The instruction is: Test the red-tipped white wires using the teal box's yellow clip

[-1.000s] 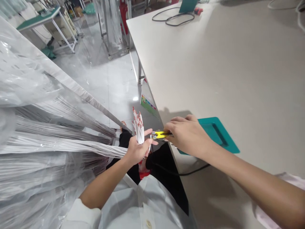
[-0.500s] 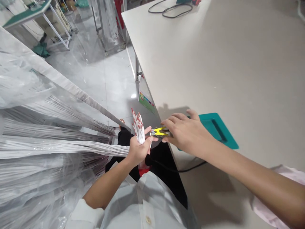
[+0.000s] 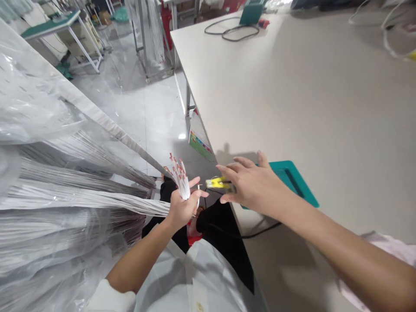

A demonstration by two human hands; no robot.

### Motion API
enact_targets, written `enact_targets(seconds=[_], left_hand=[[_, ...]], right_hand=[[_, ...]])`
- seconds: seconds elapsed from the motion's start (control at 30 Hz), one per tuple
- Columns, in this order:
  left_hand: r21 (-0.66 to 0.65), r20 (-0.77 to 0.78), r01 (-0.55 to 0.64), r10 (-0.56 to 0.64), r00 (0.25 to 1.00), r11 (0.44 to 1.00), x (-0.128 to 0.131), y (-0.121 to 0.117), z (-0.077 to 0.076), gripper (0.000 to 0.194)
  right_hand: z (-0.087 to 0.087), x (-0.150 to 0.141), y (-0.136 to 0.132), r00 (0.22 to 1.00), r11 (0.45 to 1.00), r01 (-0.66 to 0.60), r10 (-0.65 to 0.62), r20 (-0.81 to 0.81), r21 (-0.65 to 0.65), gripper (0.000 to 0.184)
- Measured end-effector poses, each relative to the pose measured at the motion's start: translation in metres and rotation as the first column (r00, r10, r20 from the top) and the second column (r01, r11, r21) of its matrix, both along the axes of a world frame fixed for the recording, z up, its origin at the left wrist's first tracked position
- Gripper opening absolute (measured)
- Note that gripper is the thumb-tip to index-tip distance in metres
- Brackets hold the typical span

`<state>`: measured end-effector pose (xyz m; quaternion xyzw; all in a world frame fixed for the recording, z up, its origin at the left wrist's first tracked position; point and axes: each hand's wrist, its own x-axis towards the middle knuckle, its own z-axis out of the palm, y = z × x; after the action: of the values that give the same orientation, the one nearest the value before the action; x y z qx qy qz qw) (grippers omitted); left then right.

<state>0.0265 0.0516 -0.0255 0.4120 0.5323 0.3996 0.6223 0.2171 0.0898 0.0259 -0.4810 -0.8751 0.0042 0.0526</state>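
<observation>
My left hand [image 3: 183, 207] is closed around a bundle of thin white wires [image 3: 182, 184] whose reddish-brown ends point up and away. One wire [image 3: 198, 193] stands apart from the bundle at my left fingertips, with a fine strand showing at its end. A small yellow plier-like hand tool [image 3: 218, 182] with pale jaws sits in my right hand [image 3: 248, 180], between thumb and fingers, over the table's edge. A short gap separates its jaws from the single wire. Motion blurs the tool, so its exact kind is unclear.
A shallow teal base [image 3: 299, 184] with a dark slot lies under my right wrist on the white table [image 3: 253, 95]. A black cable [image 3: 260, 232] runs near it. Plastic-wrapped wire bundles [image 3: 65, 199] hang on a rail at left. A looped cord [image 3: 234, 32] lies at the far edge.
My left hand has moved a little left with the bundle, away from the yellow tool. Earlier, the tool's jaws were at the left fingertips. The view has tilted up slightly.
</observation>
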Motion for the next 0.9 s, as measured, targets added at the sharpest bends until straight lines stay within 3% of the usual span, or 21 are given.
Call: enact_targets(seconds=[0.07,0.1,0.13,0.23,0.3,0.33,0.37,0.4,0.43,0.6,0.77,0.83,0.9], left_hand=[[0.030,0.012,0.005,-0.005,1.000,1.000,-0.007,-0.001,0.003,0.052],[0.037,0.025,0.009,-0.010,1.000,0.999,-0.011,-0.002,0.005,0.053],[0.044,0.046,0.020,-0.022,0.999,0.999,-0.015,-0.003,0.007,0.052],[0.051,0.154,0.028,-0.036,0.987,0.998,-0.023,-0.007,0.012,0.048],[0.054,0.223,0.046,-0.057,0.973,0.997,-0.027,-0.011,0.016,0.046],[0.053,0.248,0.054,-0.065,0.967,0.997,-0.029,-0.013,0.018,0.046],[0.042,0.277,0.063,-0.072,0.958,0.997,-0.030,-0.015,0.019,0.047],[0.031,0.296,0.070,-0.076,0.952,0.997,-0.030,-0.018,0.020,0.048],[0.013,0.320,0.068,-0.068,0.945,0.998,-0.031,-0.020,0.020,0.049],[-0.032,0.392,0.102,-0.081,0.916,0.994,-0.035,-0.027,0.014,0.053],[-0.026,0.346,0.136,-0.119,0.931,0.990,-0.034,-0.033,0.013,0.057],[-0.010,0.311,0.150,-0.140,0.940,0.989,-0.033,-0.034,0.014,0.058],[-0.007,0.257,0.169,-0.162,0.953,0.986,-0.031,-0.034,0.015,0.059]], right_hand=[[0.006,-0.008,-0.009,0.981,1.000,-0.019,0.021,-0.192,0.011,0.041],[0.006,-0.014,-0.015,0.944,1.000,0.030,-0.028,-0.330,0.001,0.032],[0.005,-0.020,-0.022,0.877,0.998,0.065,-0.069,-0.475,-0.025,0.027],[-0.008,-0.040,-0.040,0.604,0.958,0.045,-0.253,-0.756,-0.284,0.022],[-0.019,-0.051,-0.046,0.393,0.845,-0.061,-0.469,-0.791,-0.531,0.025],[-0.023,-0.056,-0.048,0.317,0.741,-0.169,-0.583,-0.748,-0.650,0.027],[-0.025,-0.061,-0.048,0.259,0.650,-0.277,-0.659,-0.706,-0.708,0.028],[-0.027,-0.064,-0.048,0.212,0.592,-0.367,-0.698,-0.684,-0.717,0.028],[-0.027,-0.068,-0.048,0.160,0.570,-0.419,-0.719,-0.676,-0.706,0.027],[-0.028,-0.080,-0.051,0.033,0.602,-0.526,-0.691,-0.722,-0.601,0.034],[-0.034,-0.086,-0.057,-0.123,0.525,-0.592,-0.809,-0.575,-0.612,0.030],[-0.035,-0.085,-0.058,-0.143,0.508,-0.603,-0.827,-0.543,-0.615,0.030],[-0.033,-0.082,-0.057,-0.101,0.540,-0.564,-0.796,-0.597,-0.625,0.028]])
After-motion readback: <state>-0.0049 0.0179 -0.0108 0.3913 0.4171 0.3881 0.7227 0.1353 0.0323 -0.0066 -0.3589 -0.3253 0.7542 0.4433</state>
